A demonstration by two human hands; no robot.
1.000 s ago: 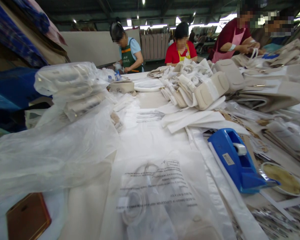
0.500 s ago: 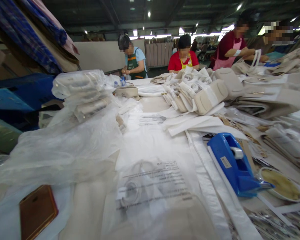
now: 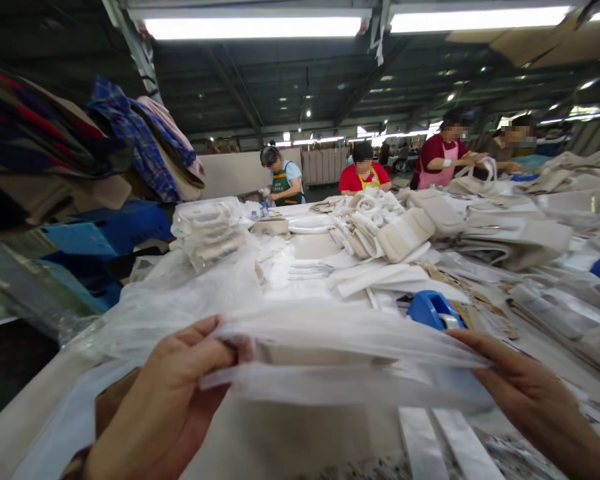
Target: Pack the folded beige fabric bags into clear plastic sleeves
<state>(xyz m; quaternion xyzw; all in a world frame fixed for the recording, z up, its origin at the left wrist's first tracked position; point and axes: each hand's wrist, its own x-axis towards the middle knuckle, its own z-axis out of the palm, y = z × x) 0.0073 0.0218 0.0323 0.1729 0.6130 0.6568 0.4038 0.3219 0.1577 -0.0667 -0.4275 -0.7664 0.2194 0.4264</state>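
Note:
Above the front of the table, my two hands hold a clear plastic bag [image 3: 330, 390] stretched sideways, with a gap between its upper and lower layers. My left hand [image 3: 180, 373] pinches the left edge between thumb and fingers. At the right edge my right hand [image 3: 525, 387] has its fingers on the film, its thumb side partly behind the plastic. Motion blurs the bag; whether the beige showing through it is an item inside or the table, I cannot tell. A phone [image 3: 111, 400] in a brown case lies partly hidden behind my left forearm.
A blue tape dispenser [image 3: 433, 310] stands just beyond my right hand. Wrapped packs [image 3: 210, 220] and loose plastic film [image 3: 155, 307] are piled at left. Beige bags [image 3: 405, 233] heap up at centre right. Several people work farther back, one in a red shirt [image 3: 347, 179].
Both hands have come into view, holding the plastic bag up off the table. The printed bag that lay at the front no longer shows there. My view has tilted upward.

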